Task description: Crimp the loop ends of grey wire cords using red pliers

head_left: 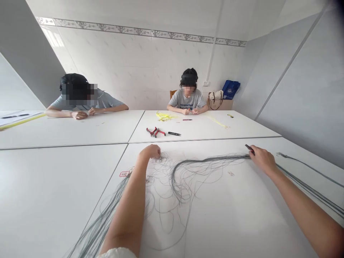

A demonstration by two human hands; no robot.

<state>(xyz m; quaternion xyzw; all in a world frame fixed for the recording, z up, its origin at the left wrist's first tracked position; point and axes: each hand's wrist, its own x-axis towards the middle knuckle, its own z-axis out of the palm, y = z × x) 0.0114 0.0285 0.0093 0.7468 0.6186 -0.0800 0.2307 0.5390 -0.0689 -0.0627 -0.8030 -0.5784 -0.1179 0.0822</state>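
Note:
A long bundle of thin grey wires (215, 158) crosses the table, its loose left end curving toward me. My right hand (263, 160) is closed on a slim dark tool (250, 148) at the right part of this bundle; its tip points up and left, and its kind is unclear. My left hand (153, 151) is curled shut beside a loose tangle of fine wires (163, 157), fingertips facing away, so what they pinch is hidden. Below my left forearm lies another grey wire bundle (107, 208) with a red-edged label (124, 174).
Red-handled pliers (156, 132) and black snips (174, 133) lie beyond my hands. More grey wires (309, 182) run along the right. Across the table sit two people, one left (86, 100), one centre (188, 98) near yellow strands (163, 116). Seams divide the tabletops.

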